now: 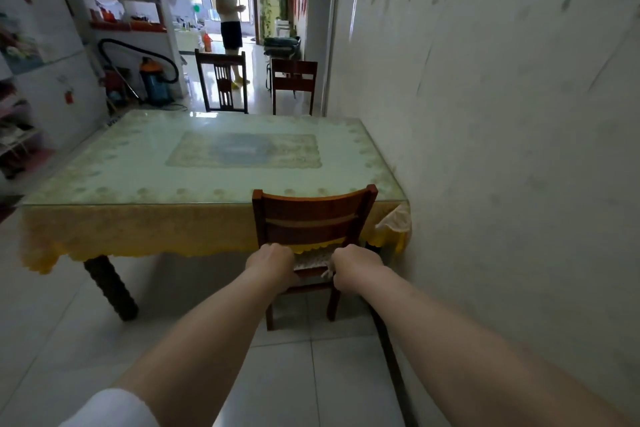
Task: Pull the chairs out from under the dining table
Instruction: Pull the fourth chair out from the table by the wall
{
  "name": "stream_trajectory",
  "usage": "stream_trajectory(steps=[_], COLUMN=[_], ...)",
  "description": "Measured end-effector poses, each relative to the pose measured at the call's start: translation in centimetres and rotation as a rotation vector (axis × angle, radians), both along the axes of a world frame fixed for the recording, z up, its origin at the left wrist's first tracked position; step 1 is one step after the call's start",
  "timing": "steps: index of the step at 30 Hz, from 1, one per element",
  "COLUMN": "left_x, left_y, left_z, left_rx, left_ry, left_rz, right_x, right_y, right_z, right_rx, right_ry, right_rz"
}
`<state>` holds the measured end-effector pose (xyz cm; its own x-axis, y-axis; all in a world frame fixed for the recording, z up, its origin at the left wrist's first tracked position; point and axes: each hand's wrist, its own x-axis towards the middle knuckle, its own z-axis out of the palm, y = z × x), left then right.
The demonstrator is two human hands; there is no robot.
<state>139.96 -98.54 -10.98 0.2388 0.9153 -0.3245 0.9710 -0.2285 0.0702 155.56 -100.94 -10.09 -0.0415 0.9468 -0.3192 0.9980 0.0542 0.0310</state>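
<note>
A dark red wooden chair point(313, 215) stands tucked against the near right end of the dining table point(138, 166), its backrest facing me. My left hand point(272, 262) grips the chair low on its left side at seat level. My right hand point(356, 265) grips the right side at the same height. Both hands are closed around the seat frame, beside a pale seat cushion point(313, 260). Two more wooden chairs stand beyond the far edge of the table, one at the left point(223, 81) and one at the right point(294, 81).
A papered wall point(502, 149) runs close along the right of the table and chair. A person point(228, 10) stands in the far doorway. A vacuum cleaner point(156, 80) and shelves sit at the far left. White tiled floor point(294, 374) lies behind the chair.
</note>
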Motion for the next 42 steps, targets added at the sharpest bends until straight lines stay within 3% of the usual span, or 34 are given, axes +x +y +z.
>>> stream_trajectory(steps=[14,24,33,42], left_x=[5.1,6.3,6.3,6.9], left_y=[18.7,27.5,31.3,31.8], left_z=[-3.0,-6.9,-9.0,-9.3], left_rx=[-0.053,0.037,-0.142,-0.189], left_ry=[-0.043,0.025,0.067,0.086], left_rz=[0.12,0.109,0.023,0.036], right_x=[6.5,6.2,7.9,8.4], right_y=[22.1,31.6,34.8,34.9], right_z=[-2.6,-6.9,-8.6,-9.3], right_rx=[-0.082,-0.087,-0.283,-0.238], right_ry=[0.006,0.009,-0.104,-0.12], right_rz=[0.166,0.2,0.221,0.217])
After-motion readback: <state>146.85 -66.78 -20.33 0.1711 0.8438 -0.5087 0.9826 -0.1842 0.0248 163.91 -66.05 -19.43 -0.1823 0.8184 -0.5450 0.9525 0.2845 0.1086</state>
